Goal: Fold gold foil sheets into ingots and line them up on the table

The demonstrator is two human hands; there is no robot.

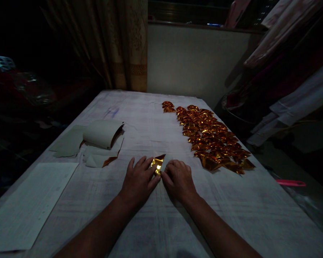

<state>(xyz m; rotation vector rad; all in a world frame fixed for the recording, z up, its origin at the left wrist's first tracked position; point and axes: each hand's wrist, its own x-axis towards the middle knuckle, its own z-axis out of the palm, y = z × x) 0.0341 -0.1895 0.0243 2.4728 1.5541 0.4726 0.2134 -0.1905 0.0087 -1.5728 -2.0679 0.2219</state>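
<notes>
A small folded piece of gold foil paper (pixel 158 164) lies on the cloth-covered table between my two hands. My left hand (pixel 140 177) rests on its left side, index finger and thumb holding it at the near end while the other fingers spread on the cloth. At the near right corner, my right hand (pixel 179 179) has its fingers curled in and pinches the foil's edge; its fingertips are partly hidden. To the right lies a large group of folded gold foil pieces (pixel 210 134), set close together in rows. Two more folded foil pieces (pixel 168 106) sit at the far end.
Left of my hands lie pale-backed paper sheets (pixel 102 133), one curled over, with gold showing at an edge. A white printed sheet (pixel 33 204) covers the near left of the table (pixel 156 222). Beyond are a curtain (pixel 123 46) and wall; clothes (pixel 304 93) hang at right.
</notes>
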